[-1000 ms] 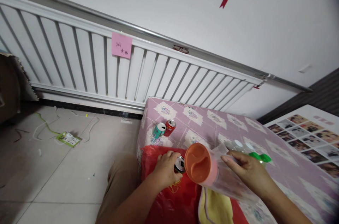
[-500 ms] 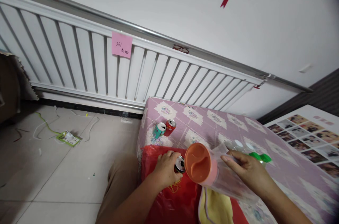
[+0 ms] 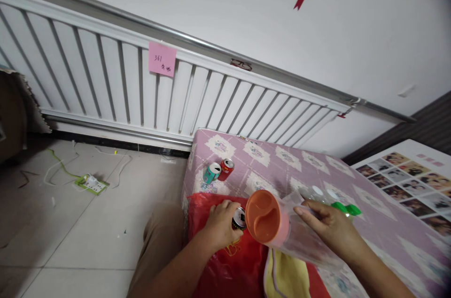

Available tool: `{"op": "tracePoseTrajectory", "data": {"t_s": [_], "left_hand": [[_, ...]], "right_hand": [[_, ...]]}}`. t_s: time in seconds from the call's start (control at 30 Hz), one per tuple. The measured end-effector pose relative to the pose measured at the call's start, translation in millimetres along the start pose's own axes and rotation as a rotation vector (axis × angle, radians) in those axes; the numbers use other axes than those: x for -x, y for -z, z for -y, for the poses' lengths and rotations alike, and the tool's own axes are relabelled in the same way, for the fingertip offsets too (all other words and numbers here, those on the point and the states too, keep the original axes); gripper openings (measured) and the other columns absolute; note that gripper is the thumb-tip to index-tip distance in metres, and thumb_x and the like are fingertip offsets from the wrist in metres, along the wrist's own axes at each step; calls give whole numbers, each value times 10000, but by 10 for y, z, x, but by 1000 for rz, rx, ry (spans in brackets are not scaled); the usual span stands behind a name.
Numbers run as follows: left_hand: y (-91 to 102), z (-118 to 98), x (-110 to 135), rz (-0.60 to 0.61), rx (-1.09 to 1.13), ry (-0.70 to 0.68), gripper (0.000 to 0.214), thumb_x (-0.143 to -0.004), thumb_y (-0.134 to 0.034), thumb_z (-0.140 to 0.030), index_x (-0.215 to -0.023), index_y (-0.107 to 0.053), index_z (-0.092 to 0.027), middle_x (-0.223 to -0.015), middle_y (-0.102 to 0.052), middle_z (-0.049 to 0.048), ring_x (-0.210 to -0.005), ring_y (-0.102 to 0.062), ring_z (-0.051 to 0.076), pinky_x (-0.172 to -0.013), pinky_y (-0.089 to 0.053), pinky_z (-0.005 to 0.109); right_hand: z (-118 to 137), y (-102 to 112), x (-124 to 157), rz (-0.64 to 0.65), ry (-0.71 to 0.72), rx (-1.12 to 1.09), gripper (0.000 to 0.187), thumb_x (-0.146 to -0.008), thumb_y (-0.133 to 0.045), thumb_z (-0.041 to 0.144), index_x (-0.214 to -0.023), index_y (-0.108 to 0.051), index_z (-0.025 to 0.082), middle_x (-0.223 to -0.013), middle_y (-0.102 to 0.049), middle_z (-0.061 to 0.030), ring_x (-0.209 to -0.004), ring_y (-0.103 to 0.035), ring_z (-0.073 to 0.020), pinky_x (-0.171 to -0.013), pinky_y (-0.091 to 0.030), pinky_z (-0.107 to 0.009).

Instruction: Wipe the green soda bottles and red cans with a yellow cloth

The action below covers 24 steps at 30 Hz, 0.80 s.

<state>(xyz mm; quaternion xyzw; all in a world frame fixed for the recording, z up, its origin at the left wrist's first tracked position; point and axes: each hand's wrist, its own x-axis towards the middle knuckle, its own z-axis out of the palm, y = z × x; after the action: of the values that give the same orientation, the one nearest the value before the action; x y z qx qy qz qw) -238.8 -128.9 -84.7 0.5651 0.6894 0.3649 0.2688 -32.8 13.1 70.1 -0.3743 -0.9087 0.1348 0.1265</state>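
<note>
My left hand is wrapped round a dark drink can with its opened top facing up, above a red plastic bag. My right hand grips a clear plastic pitcher, tilted on its side. Its orange lid points left, close beside the can; whether the two touch I cannot tell. Behind my left hand stand a teal can and a red can, side by side. A yellow cloth lies under the pitcher.
A purple patterned cover spreads over the bed-like surface. Clear bottles with green caps are behind my right hand. A white radiator runs along the wall. On the floor at left lies a green power strip with loose cables.
</note>
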Motion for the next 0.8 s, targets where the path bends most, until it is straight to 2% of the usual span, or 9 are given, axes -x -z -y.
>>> {"op": "tracePoseTrajectory", "data": {"t_s": [0.8], "left_hand": [[35, -17, 18, 12, 18, 12, 661, -695, -718, -278, -1312, -487, -323, -1314, -567, 47, -1207, -517, 297, -1045, -389, 439]], "right_hand": [[55, 13, 0, 15, -25, -22, 520, -826, -497, 681, -595, -574, 221, -557, -534, 17, -557, -522, -162, -513, -401, -264]]}}
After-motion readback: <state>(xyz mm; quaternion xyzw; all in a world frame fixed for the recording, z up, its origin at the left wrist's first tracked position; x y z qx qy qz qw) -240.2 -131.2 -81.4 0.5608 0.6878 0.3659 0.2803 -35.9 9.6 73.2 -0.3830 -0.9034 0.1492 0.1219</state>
